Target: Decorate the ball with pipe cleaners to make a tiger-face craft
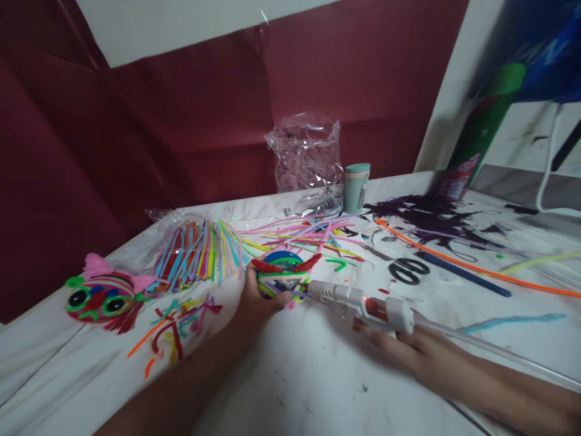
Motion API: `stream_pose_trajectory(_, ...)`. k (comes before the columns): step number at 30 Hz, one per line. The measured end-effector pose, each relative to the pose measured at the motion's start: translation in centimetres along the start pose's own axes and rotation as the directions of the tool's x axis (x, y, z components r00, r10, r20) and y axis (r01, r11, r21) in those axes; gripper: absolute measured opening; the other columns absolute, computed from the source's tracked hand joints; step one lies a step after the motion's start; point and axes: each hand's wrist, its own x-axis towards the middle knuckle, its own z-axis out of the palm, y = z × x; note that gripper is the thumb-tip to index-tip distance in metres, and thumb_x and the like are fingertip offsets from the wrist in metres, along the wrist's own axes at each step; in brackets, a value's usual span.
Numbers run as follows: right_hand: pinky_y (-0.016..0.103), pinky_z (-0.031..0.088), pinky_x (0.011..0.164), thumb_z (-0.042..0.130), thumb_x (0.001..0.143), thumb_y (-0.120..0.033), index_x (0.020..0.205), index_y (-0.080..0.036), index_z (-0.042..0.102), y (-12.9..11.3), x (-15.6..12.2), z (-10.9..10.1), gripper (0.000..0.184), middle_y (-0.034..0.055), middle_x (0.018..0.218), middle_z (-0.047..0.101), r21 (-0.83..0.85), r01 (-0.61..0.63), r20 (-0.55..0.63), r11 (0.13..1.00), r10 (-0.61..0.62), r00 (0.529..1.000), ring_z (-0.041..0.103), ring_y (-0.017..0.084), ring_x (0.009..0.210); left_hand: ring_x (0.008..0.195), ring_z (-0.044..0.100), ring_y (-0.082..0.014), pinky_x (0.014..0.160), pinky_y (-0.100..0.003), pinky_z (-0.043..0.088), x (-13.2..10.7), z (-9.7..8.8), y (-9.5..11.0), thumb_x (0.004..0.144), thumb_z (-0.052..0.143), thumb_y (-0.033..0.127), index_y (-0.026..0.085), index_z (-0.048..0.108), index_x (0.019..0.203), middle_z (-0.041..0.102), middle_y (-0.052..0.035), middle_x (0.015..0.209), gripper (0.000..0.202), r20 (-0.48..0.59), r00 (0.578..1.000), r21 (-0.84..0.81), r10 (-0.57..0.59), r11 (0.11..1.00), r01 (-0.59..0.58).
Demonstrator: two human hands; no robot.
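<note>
My left hand [256, 297] is closed around the side of a round craft piece [282, 266] covered in coloured pipe cleaners, with two red strips sticking out at its top. In my right hand [403, 345] is a white glue gun [358, 301], gripped from below, a small orange light showing on its body. Its nozzle points left and reaches the front of the craft piece; whether the tip touches cannot be made out. A long clear glue stick [494, 350] runs out of the gun's back toward the right.
A finished-looking pipe-cleaner face [102, 298] lies at left beside cut scraps [179, 327]. Bundled pipe cleaners [200, 248] lie behind. Black-handled scissors [408, 270], a dark blue stick [463, 275], an orange pipe cleaner [454, 260], purple shreds [417, 218] and a green cup [356, 189] are at right and back.
</note>
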Motion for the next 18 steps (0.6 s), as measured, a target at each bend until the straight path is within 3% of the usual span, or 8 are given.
stream_pose_trajectory(6, 0.026, 0.057, 0.059, 0.044, 0.087, -0.035, 0.088, -0.023, 0.067, -0.71, -0.15, 0.04, 0.026, 0.0038, 0.085, 0.074, 0.048, 0.014, 0.048, 0.999, -0.017, 0.999, 0.070, 0.021, 0.074, 0.101, 0.062, -0.0229, 0.084, -0.033, 0.052, -0.09, 0.07, 0.01, 0.055, 0.082, 0.021, 0.024, 0.041, 0.115, 0.062, -0.0063, 0.112, 0.073, -0.020, 0.999, 0.009, -0.026, 1.000, 0.027)
stream_pose_trajectory(18, 0.028, 0.057, 0.060, 0.046, 0.088, -0.039, 0.089, -0.024, 0.065, -0.15, -0.12, 0.03, 0.024, 0.0037, 0.086, 0.073, 0.034, -0.005, 0.042, 0.999, 0.004, 0.999, 0.068, 0.022, 0.077, 0.100, 0.063, -0.0236, 0.085, -0.034, 0.052, -0.11, 0.03, 0.09, 0.056, 0.083, 0.025, 0.023, 0.041, 0.118, 0.063, -0.0073, 0.111, 0.075, -0.010, 1.000, -0.030, -0.008, 1.000, 0.008)
